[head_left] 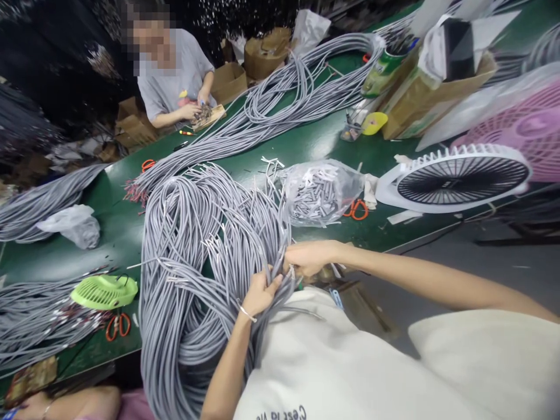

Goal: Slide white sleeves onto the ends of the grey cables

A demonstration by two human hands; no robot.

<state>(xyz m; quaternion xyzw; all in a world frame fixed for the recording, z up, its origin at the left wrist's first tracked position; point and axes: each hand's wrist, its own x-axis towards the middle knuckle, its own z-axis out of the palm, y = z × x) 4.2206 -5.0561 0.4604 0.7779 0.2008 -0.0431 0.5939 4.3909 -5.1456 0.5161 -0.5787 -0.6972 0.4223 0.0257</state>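
A large looped bundle of grey cables (175, 326) hangs over the near edge of the green table, several of its stripped white ends showing in the middle. My left hand (260, 291), with a bracelet at the wrist, is closed round some of these cables close to my body. Just beyond it, my right hand (308, 258) is closed, its fingertips on the same cables; the exact grip is partly hidden. Near my right hand lies a clear plastic bag (321, 192) filled with small white and grey pieces. Orange-handled scissors (359, 210) rest beside the bag.
Another long cable bundle (306, 111) crosses the green table (192, 224). A white fan (459, 181) and a cardboard box (420, 111) stand right. Left are a green fan (105, 291) and more scissors (118, 326). A co-worker (175, 81) sits opposite; another person's arm (79, 402) shows lower left.
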